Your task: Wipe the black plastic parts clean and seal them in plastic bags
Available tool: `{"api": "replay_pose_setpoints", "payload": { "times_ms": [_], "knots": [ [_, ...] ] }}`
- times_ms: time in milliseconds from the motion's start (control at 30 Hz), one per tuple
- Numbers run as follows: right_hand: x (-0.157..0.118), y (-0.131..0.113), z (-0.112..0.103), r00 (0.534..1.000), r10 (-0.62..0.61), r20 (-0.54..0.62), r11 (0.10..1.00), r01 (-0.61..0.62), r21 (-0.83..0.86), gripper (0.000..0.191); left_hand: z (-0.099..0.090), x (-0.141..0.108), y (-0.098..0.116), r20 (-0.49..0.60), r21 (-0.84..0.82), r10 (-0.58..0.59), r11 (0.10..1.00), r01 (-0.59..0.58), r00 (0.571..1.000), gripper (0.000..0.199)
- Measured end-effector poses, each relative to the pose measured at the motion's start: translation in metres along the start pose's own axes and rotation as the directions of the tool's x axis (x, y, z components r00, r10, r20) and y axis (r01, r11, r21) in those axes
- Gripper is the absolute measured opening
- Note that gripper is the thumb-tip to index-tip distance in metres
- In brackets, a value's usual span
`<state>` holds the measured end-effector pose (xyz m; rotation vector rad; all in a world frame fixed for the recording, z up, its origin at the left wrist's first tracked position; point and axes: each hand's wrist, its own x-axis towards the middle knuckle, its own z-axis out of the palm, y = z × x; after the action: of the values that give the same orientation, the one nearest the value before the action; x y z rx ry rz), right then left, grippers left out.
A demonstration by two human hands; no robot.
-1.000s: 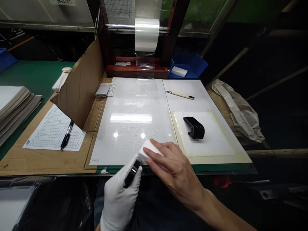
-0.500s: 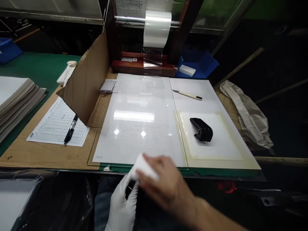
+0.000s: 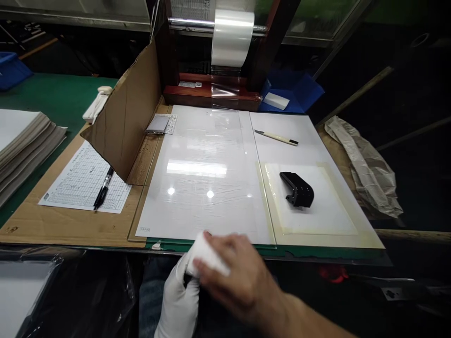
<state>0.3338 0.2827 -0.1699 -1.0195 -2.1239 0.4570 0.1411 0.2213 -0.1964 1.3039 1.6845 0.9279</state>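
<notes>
At the bench edge. My left hand (image 3: 180, 293), white-gloved, is curled round a dark part (image 3: 187, 279); only a sliver of it shows between thumb and fingers, so its shape I can't tell. My right hand (image 3: 241, 274), bare and blurred, grips a white pad (image 3: 210, 256) that lies against the top of the glove and covers most of the part. Both hands are low, just in front of the glass sheet (image 3: 197, 211).

Step in hand, as I read it: a wiping or rubbing pass, pad on part. Whether any of the surface is done, the view doesn't say — the pad hides it.

What the next move calls for, I'd judge: left grip steady, pad kept flat and evenly pressed, then the pad lifted enough to look the face over.

Nearby: a black curved bracket (image 3: 299, 190) rests on the taped white sheet (image 3: 331, 218), to the right, well apart from my hands — touched by neither. Beyond it, a craft knife (image 3: 276, 137).
</notes>
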Motion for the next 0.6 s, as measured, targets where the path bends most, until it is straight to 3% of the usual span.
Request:
{"api": "replay_pose_setpoints", "payload": {
  "times_ms": [167,267,400,500,600],
  "knots": [
    [0.0,0.001,-0.002,0.997,0.078,-0.016,0.996,-0.079,-0.035,0.026,0.0,0.002,0.006,0.002,0.013,-0.028,1.0,0.028,1.0,0.036],
    [0.001,0.001,-0.002,0.999,0.03,0.032,1.0,-0.03,0.004,0.026,-0.001,0.002,0.009,0.008,-0.034,-0.054,0.998,0.054,0.999,0.033],
    [0.002,0.003,-0.003,0.991,0.134,0.003,0.99,-0.134,-0.044,0.028,-0.001,0.002,0.012,0.007,-0.021,-0.074,0.997,0.074,0.997,0.036],
    [0.004,0.002,-0.003,0.995,0.098,0.038,0.995,-0.097,-0.012,0.027,0.0,0.002,0.013,0.005,-0.035,-0.092,0.995,0.092,0.996,0.034],
    [0.004,0.0,-0.003,0.981,0.194,0.025,0.981,-0.194,-0.028,0.028,0.0,0.001,0.011,0.017,-0.042,-0.101,0.994,0.102,0.995,0.035]
  ]
}}
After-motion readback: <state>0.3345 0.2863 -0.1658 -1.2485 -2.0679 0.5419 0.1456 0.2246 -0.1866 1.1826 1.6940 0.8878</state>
